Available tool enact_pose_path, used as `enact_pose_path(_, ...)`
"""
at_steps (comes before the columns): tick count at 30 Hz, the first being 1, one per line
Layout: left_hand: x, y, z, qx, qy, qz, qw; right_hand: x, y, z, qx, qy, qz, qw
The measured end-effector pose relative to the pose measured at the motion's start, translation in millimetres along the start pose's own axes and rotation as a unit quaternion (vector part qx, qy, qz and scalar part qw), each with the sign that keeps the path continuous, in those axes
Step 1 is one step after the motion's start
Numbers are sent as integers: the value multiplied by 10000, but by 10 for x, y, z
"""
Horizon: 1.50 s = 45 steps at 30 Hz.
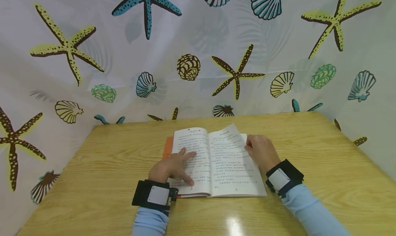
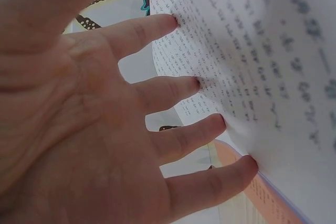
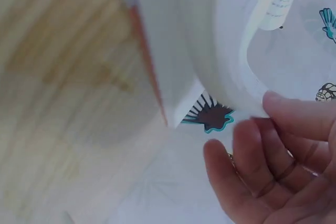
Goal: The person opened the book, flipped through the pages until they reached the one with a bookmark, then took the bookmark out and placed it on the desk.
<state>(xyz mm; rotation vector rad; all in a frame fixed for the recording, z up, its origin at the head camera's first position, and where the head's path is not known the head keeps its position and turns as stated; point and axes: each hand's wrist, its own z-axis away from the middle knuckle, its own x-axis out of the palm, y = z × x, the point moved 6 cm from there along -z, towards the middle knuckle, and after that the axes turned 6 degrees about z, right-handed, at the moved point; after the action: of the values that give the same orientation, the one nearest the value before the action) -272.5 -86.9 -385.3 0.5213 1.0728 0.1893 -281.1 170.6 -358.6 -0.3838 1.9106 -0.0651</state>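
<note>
An open book (image 1: pixel 229 163) with printed text lies on the wooden table, an orange cover edge (image 1: pixel 167 147) showing at its left. My left hand (image 1: pixel 176 165) rests on the left page with its fingers spread; in the left wrist view the fingertips (image 2: pixel 212 124) press against the printed paper. At the upper right of the book, my right hand (image 1: pixel 261 151) pinches the edge of a right-hand page (image 3: pixel 236 90) between thumb and fingers. That page is lifted and bends away from the pages beneath it.
The wooden table (image 1: pixel 117 160) spreads around the book on all sides. Behind it hangs a white cloth (image 1: pixel 191 33) printed with starfish and shells. Each wrist wears a black strap, such as the right wristband (image 1: pixel 284 177), over a light blue sleeve.
</note>
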Motion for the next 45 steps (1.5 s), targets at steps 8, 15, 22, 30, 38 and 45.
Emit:
enact_pose_path(8, -21, 5, -4, 63, -22, -40, 10000, 12, 35, 33, -606, 344, 1495, 9863)
enact_pose_path(15, -11, 17, -6, 107, -42, -18, 9999, 65, 66, 32, -713, 49, 1508, 9860)
enact_pose_path(22, -20, 5, -13, 78, -44, -43, 10000, 81, 60, 14, -306, -1752, -2645, 9478)
enact_pose_path(30, -26, -4, 1, 115, -81, 38, 9999, 138, -194, 58, -543, -3054, -3924, 8659)
enact_pose_path(38, -24, -7, -2, 207, -125, 87, 9997, 266, -444, 72, -860, -3354, -3372, 8754)
enact_pose_path(45, -6, 0, -12, 254, -59, 117, 9996, 357, -569, 128, -1507, -3194, -2567, 8996)
